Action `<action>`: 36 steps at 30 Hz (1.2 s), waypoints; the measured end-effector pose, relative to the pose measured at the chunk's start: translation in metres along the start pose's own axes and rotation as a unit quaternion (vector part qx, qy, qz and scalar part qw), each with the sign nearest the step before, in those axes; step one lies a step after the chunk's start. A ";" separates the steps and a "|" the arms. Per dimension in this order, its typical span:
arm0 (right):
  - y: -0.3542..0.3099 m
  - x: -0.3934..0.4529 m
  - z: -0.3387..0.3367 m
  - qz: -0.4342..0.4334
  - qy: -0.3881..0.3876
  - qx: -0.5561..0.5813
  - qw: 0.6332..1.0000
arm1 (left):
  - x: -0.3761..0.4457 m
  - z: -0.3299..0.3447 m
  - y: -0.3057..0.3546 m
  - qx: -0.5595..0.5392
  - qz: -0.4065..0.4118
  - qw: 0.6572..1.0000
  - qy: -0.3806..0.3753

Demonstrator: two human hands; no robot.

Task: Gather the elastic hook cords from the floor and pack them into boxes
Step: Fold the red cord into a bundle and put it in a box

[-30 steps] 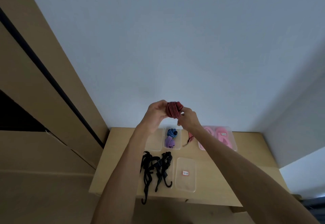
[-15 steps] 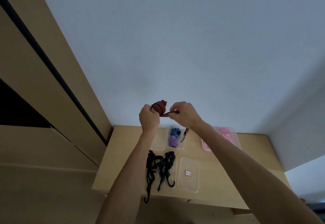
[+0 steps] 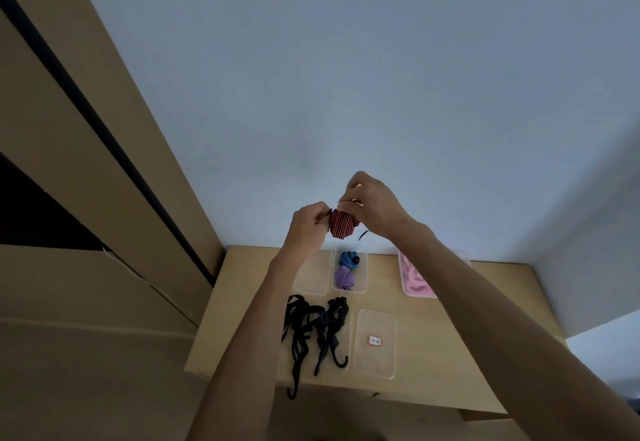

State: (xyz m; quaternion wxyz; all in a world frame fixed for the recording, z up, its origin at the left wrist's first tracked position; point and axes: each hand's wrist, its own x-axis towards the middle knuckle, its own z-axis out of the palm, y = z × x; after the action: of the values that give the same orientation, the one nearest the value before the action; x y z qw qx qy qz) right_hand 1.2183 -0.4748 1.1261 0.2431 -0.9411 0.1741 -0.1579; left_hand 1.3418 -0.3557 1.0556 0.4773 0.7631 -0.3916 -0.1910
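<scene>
A red-and-black striped elastic cord (image 3: 341, 224), wound into a tight bundle, is held in the air above the back of the wooden table (image 3: 450, 354). My left hand (image 3: 309, 224) grips its left side. My right hand (image 3: 367, 206) pinches the cord's top and right side, and a short dark tail hangs below. Under the hands, a clear box (image 3: 363, 279) holds a blue bundle (image 3: 349, 259) and a purple bundle (image 3: 343, 277). A clear box (image 3: 312, 276) stands left of it. Black hook cords (image 3: 313, 331) lie loose near the table's front.
A clear box with pink cords (image 3: 415, 279) sits at the back right, partly behind my right forearm. A clear lid with a small label (image 3: 375, 343) lies right of the black cords. A tan cabinet (image 3: 86, 198) stands to the left, a pale wall behind.
Both hands kept winding the striped cord. My right hand moved over the top of the bundle, and the loose tail has become shorter.
</scene>
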 end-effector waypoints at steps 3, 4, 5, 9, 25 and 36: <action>0.008 0.000 0.001 0.047 -0.025 0.086 0.995 | 0.001 -0.004 0.001 -0.022 0.007 0.999 -0.048; 0.010 0.000 0.001 0.070 -0.034 0.122 0.989 | 0.000 -0.005 0.002 -0.044 0.003 0.997 -0.067; 0.014 0.000 0.000 0.087 -0.042 0.155 0.983 | 0.000 -0.005 0.002 -0.073 -0.001 0.993 -0.090; 0.029 -0.007 0.002 0.169 -0.077 0.341 0.921 | -0.001 -0.007 0.009 -0.153 -0.008 0.977 -0.150; 0.022 -0.012 0.042 0.258 0.030 0.513 0.818 | 0.020 0.005 0.049 -0.306 -0.096 0.947 0.003; 0.008 -0.009 0.050 0.267 -0.060 0.371 0.887 | 0.027 0.011 0.006 -0.352 -0.263 0.883 0.164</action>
State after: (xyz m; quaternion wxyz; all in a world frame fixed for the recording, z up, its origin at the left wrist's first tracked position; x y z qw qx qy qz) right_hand 1.2278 -0.4577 1.0782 0.6179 -0.7074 0.3328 -0.0835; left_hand 1.3487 -0.3846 1.0580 0.7042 0.6401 0.0006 -0.3073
